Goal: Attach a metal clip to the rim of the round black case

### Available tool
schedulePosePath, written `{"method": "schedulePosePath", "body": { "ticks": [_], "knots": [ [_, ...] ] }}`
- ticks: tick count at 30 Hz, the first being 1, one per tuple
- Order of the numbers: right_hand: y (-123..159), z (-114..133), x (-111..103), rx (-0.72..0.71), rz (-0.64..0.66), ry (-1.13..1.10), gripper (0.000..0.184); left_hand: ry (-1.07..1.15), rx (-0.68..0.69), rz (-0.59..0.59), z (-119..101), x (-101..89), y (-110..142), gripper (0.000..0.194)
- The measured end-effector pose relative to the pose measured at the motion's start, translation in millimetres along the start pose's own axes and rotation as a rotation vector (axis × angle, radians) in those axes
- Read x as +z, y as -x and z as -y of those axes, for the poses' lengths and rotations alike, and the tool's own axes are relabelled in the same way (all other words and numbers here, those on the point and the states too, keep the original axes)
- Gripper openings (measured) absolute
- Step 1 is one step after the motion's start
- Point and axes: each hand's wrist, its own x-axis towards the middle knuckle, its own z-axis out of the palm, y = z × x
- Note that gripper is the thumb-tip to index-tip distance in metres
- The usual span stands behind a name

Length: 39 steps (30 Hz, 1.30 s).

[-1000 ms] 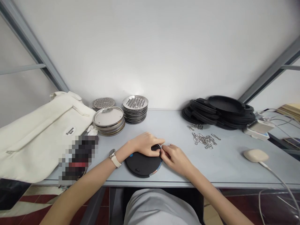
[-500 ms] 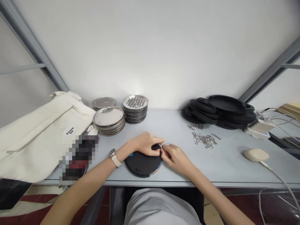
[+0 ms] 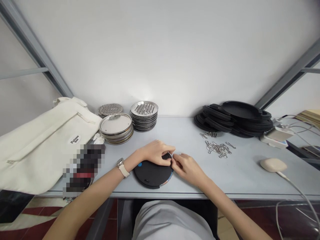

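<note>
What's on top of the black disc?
The left hand lies across the far part of the black disc; a blue dot shows near its left edge, a small metal piece at the right hand. The surface beneath the left hand is covered.

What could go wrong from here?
The small metal clip could slip, as the right hand has only fingertips on it at the rim of the black round disc. The disc lies near the table's front edge, so it might slide off if the left hand lets up.
</note>
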Motion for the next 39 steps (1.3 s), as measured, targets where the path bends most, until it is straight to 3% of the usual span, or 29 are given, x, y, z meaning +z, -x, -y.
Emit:
{"method": "schedulePosePath", "body": {
  "ticks": [39],
  "knots": [
    [-1.8, -1.7, 2.1, 0.049, -0.011, 0.021, 0.026, 0.016, -0.042, -0.006, 1.9, 2.9, -2.2, 0.018]
  ]
}}
